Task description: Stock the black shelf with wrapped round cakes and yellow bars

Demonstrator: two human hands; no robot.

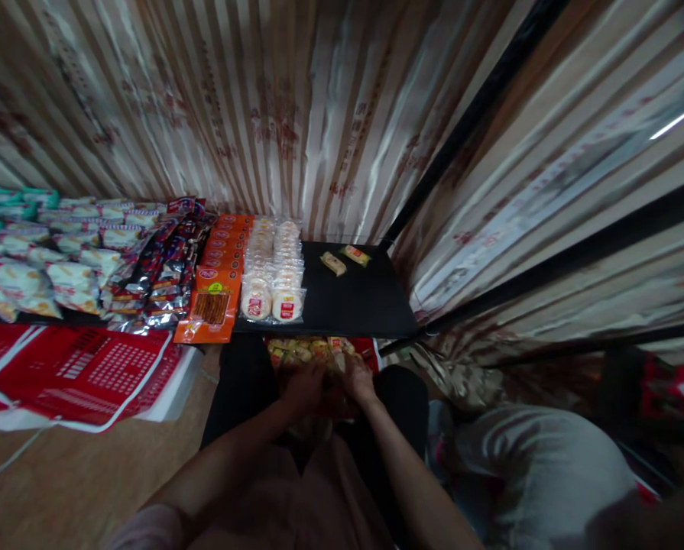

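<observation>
Below the tabletop (353, 302), packets (300, 351) lie against left grip (307, 386) and right grip (357, 377).

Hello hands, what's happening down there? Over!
Left hand and right hand at yellow-wrapped snacks. Grip unclear. Black shelf ahead, two wrapped snacks on top.

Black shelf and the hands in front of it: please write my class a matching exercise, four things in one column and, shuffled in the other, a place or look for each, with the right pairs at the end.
Column one
1. Orange packets
2. Round snacks
3. Two loose packs
4. Right hand

Column two
A. Set apart near the right end of the shelf
B. At the yellow packs between the legs
C. Between the dark packets and the pale round things
D. Pale, in clear wrap, standing in two rows

Right pairs: 1-C; 2-D; 3-A; 4-B
</observation>
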